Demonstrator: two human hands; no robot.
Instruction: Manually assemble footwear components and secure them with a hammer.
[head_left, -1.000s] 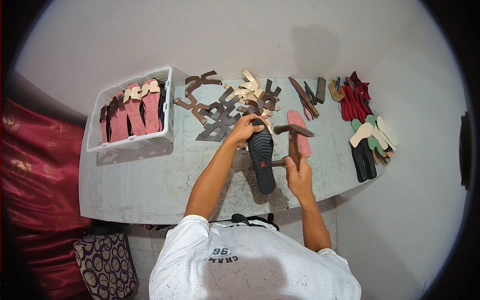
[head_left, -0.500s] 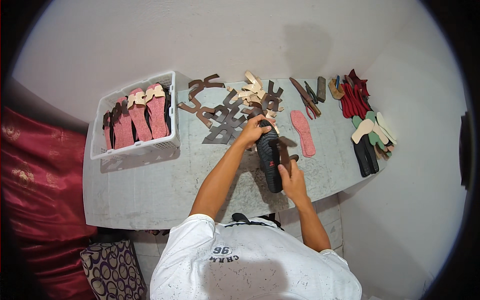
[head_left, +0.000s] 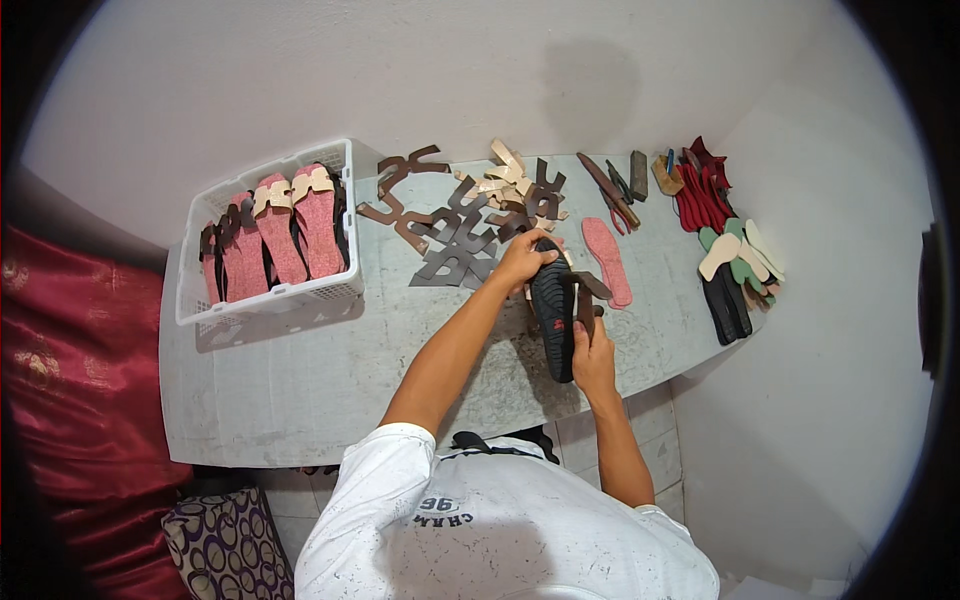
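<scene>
My left hand [head_left: 524, 260] grips the toe end of a sandal [head_left: 553, 315], whose black ribbed sole faces me and stands tilted above the table. In my right hand [head_left: 594, 362], the fingers are wrapped round the handle of a hammer [head_left: 590, 287]. Its dark head sits against or very close to the right edge of the sole; I cannot tell if they touch. Beyond the sandal lie loose grey-brown strap pieces [head_left: 455, 240] and cream strap pieces [head_left: 505, 178]. A pink insole [head_left: 606, 262] rests to the right of the hammer.
At the left stands a white plastic basket [head_left: 270, 305] of pink-topped sandals [head_left: 275, 230]. Pincers [head_left: 613, 200] and a dark block [head_left: 639, 175] lie at the back. Red straps [head_left: 703, 195], pale and green sole-shaped pieces [head_left: 742, 253] and black soles [head_left: 724, 305] are piled at the right beside the wall.
The hammer has come up on the right of the sole, its head now near the sole's edge. Both hands and the sandal have shifted slightly right.
</scene>
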